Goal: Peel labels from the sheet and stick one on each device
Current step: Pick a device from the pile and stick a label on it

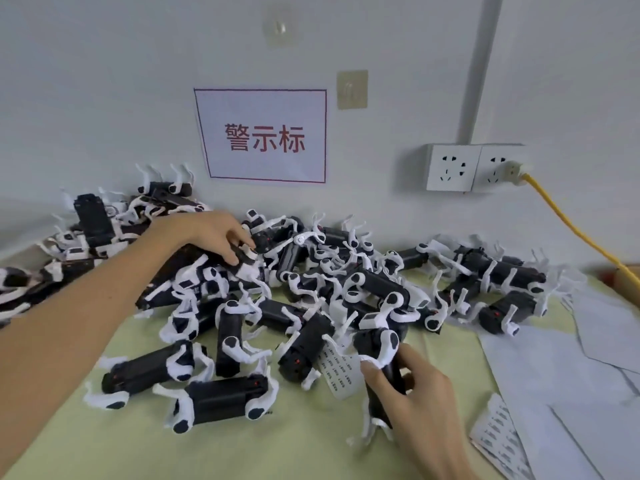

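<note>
Head view: my left hand (215, 233) is out over the device pile (363, 282), fingers curled down round one piled device (246, 259). My right hand (420, 396) is wrapped round the held device (370, 344) at the front of the green mat (311, 445). The label strip (341, 374) is touching it on the left; I can't tell if my thumb pins it. A spare label sheet (498, 441) lies at the right.

Risks:
- White legs look tangled, so pulling the piled one could drag its neighbours.
- The strip could slip.
- Labelled and unlabelled units could get mixed up.
</note>
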